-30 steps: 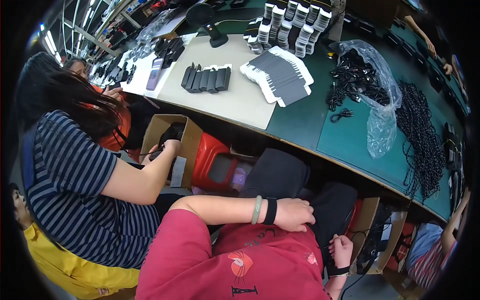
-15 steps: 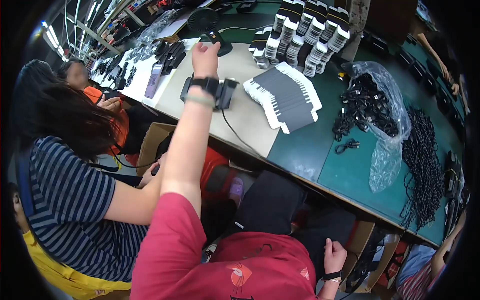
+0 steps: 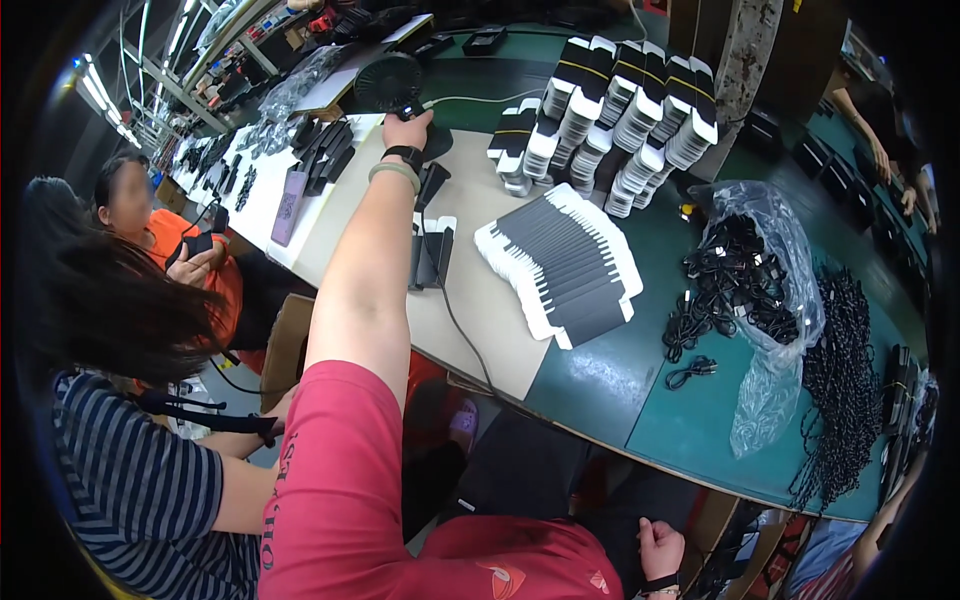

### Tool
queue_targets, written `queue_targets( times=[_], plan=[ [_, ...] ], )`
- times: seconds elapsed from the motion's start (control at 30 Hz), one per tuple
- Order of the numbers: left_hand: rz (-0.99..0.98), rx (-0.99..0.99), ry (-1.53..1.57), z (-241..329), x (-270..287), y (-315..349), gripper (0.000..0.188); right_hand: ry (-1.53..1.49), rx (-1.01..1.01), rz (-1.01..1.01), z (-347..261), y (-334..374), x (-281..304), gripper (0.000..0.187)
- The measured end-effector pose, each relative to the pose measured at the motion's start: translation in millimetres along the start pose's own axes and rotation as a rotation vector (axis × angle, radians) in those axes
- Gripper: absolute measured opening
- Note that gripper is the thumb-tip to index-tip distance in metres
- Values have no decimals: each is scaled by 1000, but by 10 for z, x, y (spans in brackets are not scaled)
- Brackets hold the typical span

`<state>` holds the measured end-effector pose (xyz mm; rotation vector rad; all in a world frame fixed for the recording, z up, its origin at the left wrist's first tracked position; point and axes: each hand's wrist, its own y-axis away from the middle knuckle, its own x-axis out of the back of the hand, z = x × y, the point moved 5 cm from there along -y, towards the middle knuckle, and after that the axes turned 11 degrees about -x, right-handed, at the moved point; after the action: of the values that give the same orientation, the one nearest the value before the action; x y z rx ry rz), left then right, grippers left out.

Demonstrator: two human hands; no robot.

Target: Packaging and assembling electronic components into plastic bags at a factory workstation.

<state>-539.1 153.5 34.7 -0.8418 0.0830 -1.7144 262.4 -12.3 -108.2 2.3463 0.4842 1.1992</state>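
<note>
My left hand point(image 3: 406, 131) is stretched far forward, its fingers closed around the stem of a small black desk fan point(image 3: 388, 84). Behind that hand, part of the fan's round base shows. Near my left wrist a black device point(image 3: 431, 184) with a cable stands on the table, partly hidden by my arm. Black-and-white pieces point(image 3: 434, 250) lie beside my forearm. My right hand point(image 3: 661, 550) rests low by my dark trousers, fingers curled with nothing visible in them. A fanned stack of grey and white card sleeves point(image 3: 565, 262) lies between the hands, nearer the table's middle.
Banded stacks of card sleeves point(image 3: 635, 100) rise at the back. Rightward are a clear bag point(image 3: 770, 330) of black cables, one loose cable point(image 3: 691, 372) and a heap of black cords point(image 3: 843, 390). A purple phone-like item point(image 3: 288, 207) lies left. Two people sit close at left.
My left hand has moved forward onto the fan's stem, its fingers closing there. The view has shifted, showing table items lower. My right hand stays low at my lap.
</note>
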Motion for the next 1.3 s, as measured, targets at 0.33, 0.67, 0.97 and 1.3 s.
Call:
queue_targets(
  times=[0.33,0.67,0.97,1.3],
  plan=[
    [-80,-133,490,582,459,100,42,-64,-28,-28,51,-33,-42,38],
    [-236,-182,712,1519,855,902,42,-62,25,13,228,-63,-116,37],
    [-281,-171,713,1713,852,1126,46,-47,0,36,217,33,-57,35],
    [-282,-171,733,1788,860,1213,48,-56,7,34,259,34,-54,35]
  ],
)
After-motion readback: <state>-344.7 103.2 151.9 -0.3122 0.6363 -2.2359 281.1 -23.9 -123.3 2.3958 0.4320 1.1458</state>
